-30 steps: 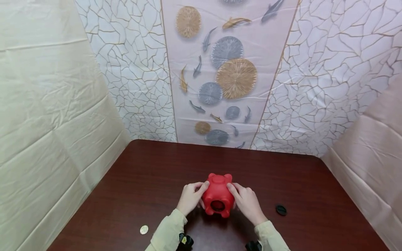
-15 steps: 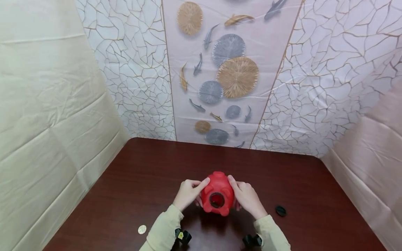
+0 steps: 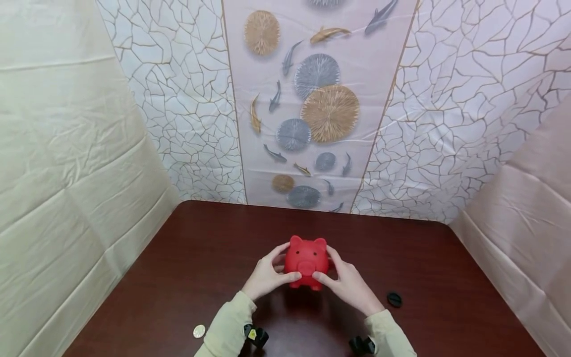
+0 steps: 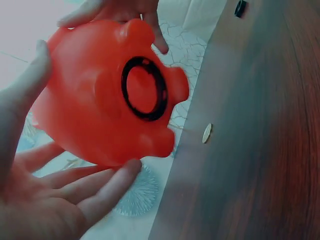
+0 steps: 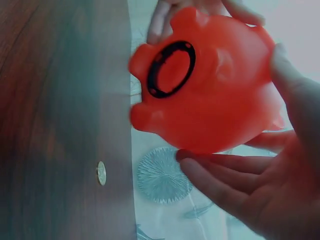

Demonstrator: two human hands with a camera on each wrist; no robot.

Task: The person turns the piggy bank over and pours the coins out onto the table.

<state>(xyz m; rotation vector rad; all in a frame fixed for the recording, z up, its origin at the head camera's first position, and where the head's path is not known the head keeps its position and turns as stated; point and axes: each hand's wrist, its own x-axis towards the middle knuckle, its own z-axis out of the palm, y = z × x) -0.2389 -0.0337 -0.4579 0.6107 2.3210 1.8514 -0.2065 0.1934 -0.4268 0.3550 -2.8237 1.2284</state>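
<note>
A red piggy bank (image 3: 306, 263) is held upright above the table, its face toward the head camera. My left hand (image 3: 265, 275) grips its left side, thumb by the snout and fingers round the back. On the other side my right hand (image 3: 350, 283) grips it the same way. Both wrist views show the underside, where a black ring (image 4: 144, 88) edges an open round hole; the head view hides it. Past the feet, against the dark table, a gold coin (image 5: 101, 173) shows in both wrist views.
Another coin (image 3: 199, 331) lies on the brown table (image 3: 223, 238) beside the left sleeve. A black round plug (image 3: 394, 299) lies to the right of the right hand. Patterned cloth (image 3: 178, 124) hangs behind the table, with plain cloth at both sides.
The piggy bank has tipped over, so its face now shows to the head camera and the belly hole has turned down out of sight. Both thumbs have come down toward the snout.
</note>
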